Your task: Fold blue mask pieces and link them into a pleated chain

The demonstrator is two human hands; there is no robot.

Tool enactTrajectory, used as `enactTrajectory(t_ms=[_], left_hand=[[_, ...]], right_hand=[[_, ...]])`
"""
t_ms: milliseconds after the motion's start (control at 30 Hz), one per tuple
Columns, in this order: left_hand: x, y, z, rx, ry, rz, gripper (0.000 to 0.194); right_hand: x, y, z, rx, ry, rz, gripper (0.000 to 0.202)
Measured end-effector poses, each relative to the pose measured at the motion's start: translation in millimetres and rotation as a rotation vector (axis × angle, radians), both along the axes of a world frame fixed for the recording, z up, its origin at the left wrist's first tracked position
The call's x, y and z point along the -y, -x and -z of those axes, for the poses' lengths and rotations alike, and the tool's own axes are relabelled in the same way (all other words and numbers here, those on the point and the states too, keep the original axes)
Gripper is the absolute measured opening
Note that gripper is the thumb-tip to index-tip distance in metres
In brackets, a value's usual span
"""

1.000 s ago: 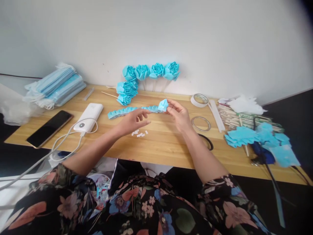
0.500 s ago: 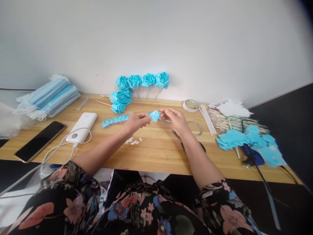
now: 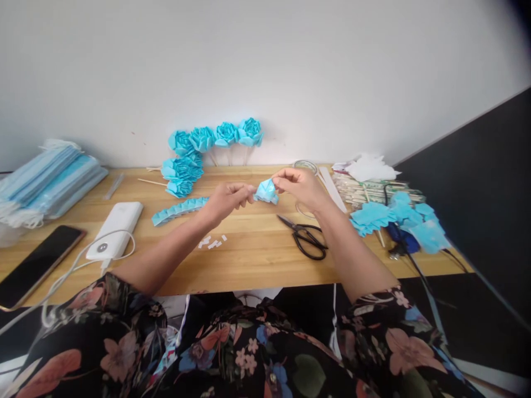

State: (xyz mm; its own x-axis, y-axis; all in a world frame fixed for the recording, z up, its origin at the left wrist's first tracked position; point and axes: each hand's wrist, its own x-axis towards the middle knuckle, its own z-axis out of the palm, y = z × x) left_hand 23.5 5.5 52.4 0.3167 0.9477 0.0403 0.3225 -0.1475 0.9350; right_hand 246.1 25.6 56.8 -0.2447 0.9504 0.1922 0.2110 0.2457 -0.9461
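Observation:
Between my two hands, above the middle of the table, is a small folded blue petal piece (image 3: 266, 191). My left hand (image 3: 230, 202) pinches its left edge with closed fingers. The fingertips of my right hand (image 3: 299, 186) close on its upper right edge. Left of my left hand lies a row of folded blue petals (image 3: 179, 210), its right end hidden behind that hand. Small white strips (image 3: 213, 242) are scattered below. Black-handled scissors (image 3: 306, 237) rest under my right forearm, blades pointing up and left.
Finished blue flowers on sticks (image 3: 226, 134) stand against the wall. At left are stacked face masks (image 3: 58, 179), a white power bank (image 3: 116, 229) with a cable, and a phone (image 3: 39, 265). Wooden sticks (image 3: 360, 190), blue sheets (image 3: 373, 218) and a tape roll (image 3: 306, 164) lie right.
The view has turned right, so the table things sit further left. The blue piece between my hands is tilted differently, and the scissors now show fully beside my right forearm.

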Motion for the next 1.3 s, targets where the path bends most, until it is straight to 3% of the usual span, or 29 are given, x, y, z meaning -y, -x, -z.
enactTrajectory(t_ms=[67,133,267,367,500,733,1000,1300], left_hand=[[-4.8,-4.0,1.5,-0.052,-0.071,0.032,0.043],[-8.6,-9.6,8.2,-0.232,-0.225,0.09,0.039],[-12.7,-24.9,33.2,-0.762,-0.565,0.233,0.036],[-16.2,-34.2,49.7,-0.95,-0.644,0.259,0.042],[-22.3,-39.1,56.9,-0.993,-0.652,0.274,0.041],[-26.4,-43.8,54.6,-1.053,-0.593,0.33,0.038],[-24.8,-46.2,50.8,-1.058,-0.568,0.347,0.027],[-24.4,-47.8,48.4,-1.0,-0.489,0.338,0.03]], right_hand=[[-1.5,-16.0,-1.5,-0.045,-0.002,0.076,0.018],[-3.1,-32.7,1.7,-0.112,0.044,0.136,0.02],[-8.3,-57.8,21.4,-0.164,0.192,0.173,0.024],[-14.1,-66.9,38.0,-0.09,0.232,0.19,0.021],[-21.3,-70.9,48.7,-0.053,0.265,0.181,0.018],[-25.2,-67.0,54.7,-0.088,0.278,0.118,0.017],[-24.2,-51.7,65.0,-0.007,0.296,0.137,0.014],[-22.7,-43.1,76.9,0.081,0.193,0.185,0.012]])
